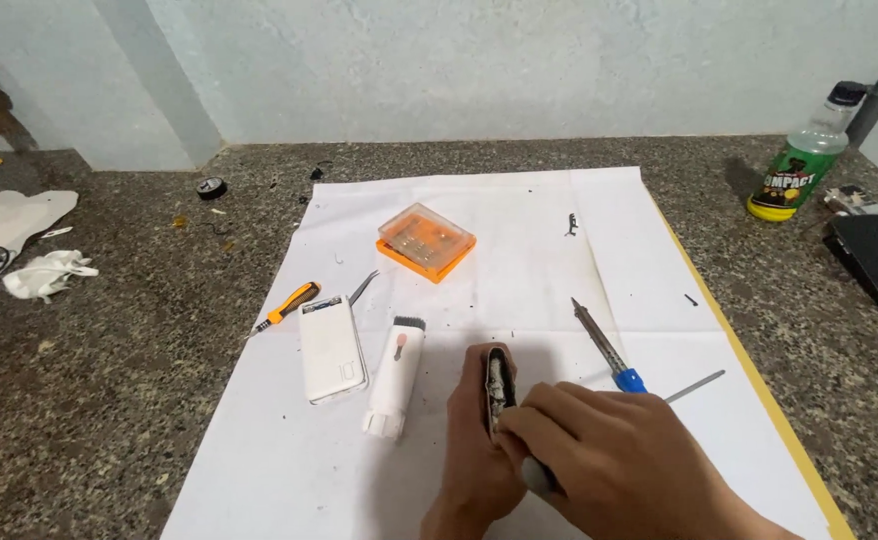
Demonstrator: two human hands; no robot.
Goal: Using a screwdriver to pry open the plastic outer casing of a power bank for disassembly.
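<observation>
My left hand (471,455) holds a thin dark device (500,385) upright on its edge on the white paper sheet (519,220). My right hand (614,460) lies over it from the right, gripping a grey-handled tool (539,475) whose tip is hidden against the device. Just to the right of my hands lie a soldering iron with a blue collar (607,350) and a thin metal rod (697,385). A white brush-tipped tool (394,380) sits to the left of the device.
A white power bank (332,348), an orange-handled screwdriver (284,308), tweezers (363,287) and an orange bit case (426,242) lie on the paper. A green-labelled bottle (797,168) and a black pouch (877,258) stand at the right; crumpled tissue (47,274) lies at the left on the granite counter.
</observation>
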